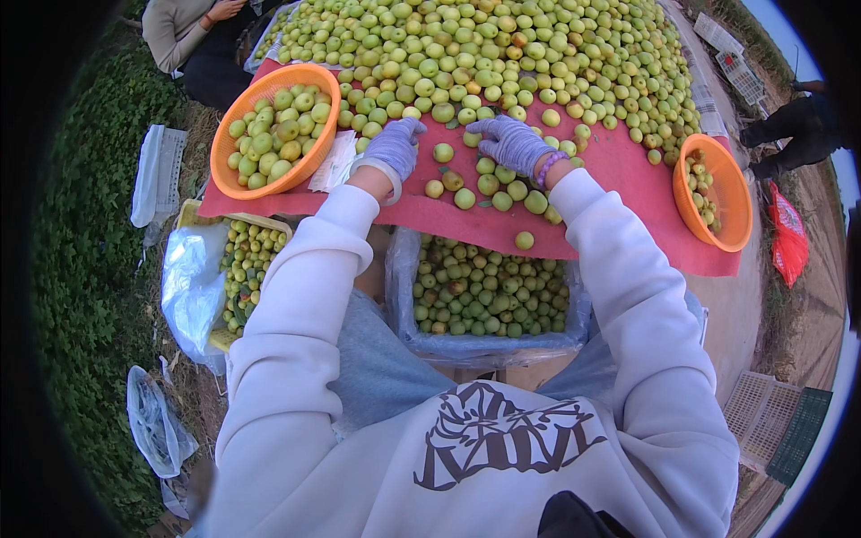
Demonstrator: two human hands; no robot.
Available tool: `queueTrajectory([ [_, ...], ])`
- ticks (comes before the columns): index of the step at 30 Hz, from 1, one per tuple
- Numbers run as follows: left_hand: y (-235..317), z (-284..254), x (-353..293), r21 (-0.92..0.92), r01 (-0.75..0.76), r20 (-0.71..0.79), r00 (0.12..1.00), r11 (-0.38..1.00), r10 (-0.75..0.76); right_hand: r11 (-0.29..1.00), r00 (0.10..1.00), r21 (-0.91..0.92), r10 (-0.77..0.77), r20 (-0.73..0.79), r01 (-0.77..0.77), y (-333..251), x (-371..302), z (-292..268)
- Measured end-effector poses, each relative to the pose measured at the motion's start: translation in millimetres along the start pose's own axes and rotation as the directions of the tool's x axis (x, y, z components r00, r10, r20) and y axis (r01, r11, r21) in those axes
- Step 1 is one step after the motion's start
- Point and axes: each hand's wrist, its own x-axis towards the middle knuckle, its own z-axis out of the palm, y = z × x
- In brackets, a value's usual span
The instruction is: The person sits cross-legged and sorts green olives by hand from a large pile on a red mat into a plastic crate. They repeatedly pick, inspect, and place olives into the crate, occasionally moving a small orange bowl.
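Both my hands wear thin purple gloves over a red cloth [619, 184] spread with small round green fruits [538, 54] that look like jujubes. My left hand [393, 148] is beside the front of the pile, its fingers stretched toward the middle and a fruit [412, 113] just past them. My right hand [513, 143], with a purple bead bracelet at the wrist, reaches leftward with fingers extended. One fruit [471, 139] lies by its fingertips. I see nothing held in either hand. Loose fruits [489, 185] lie on the cloth between and below the hands.
Orange baskets of fruit stand at left [220, 152] and right [738, 193]. Below the cloth's front edge is a plastic-lined crate [401, 300] of fruit; a yellow crate [224, 339] is left of it. Another person [184, 36] sits at the far left; someone's dark-clothed legs [785, 134] show right.
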Motion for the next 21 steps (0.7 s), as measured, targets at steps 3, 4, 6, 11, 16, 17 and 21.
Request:
queueTrajectory([
  [3,3,11,-12,0.503,-0.37,-0.073,0.882,0.781,0.465,1.0,0.998,-0.009,0.02,-0.057,-0.02,19,-1,-4],
  [4,4,17,-16,0.537,-0.449,-0.018,0.84,0.714,0.542,1.0,0.995,-0.015,-0.002,-0.097,0.0,25,0,-8],
  [6,6,29,-21,0.605,-0.563,0.102,0.756,0.564,0.646,0.995,0.975,0.1,0.023,-0.221,-0.001,42,4,-22],
  [11,19,35,-19,0.698,-0.486,0.273,0.86,0.526,0.432,0.892,0.852,0.213,0.446,-0.275,-0.399,91,-2,-67],
  [16,25,38,-15,0.629,-0.322,0.083,0.933,0.707,0.35,0.986,0.985,0.006,0.169,-0.024,-0.169,83,-21,-35],
  [17,27,36,-13,0.544,-0.325,0.038,0.931,0.773,0.364,0.979,0.988,-0.133,0.148,-0.03,-0.151,78,-24,-28],
  [21,37,33,-11,0.037,-0.127,-0.053,0.99,0.991,0.129,0.976,0.97,-0.129,0.151,-0.192,-0.177,58,-29,-17],
])
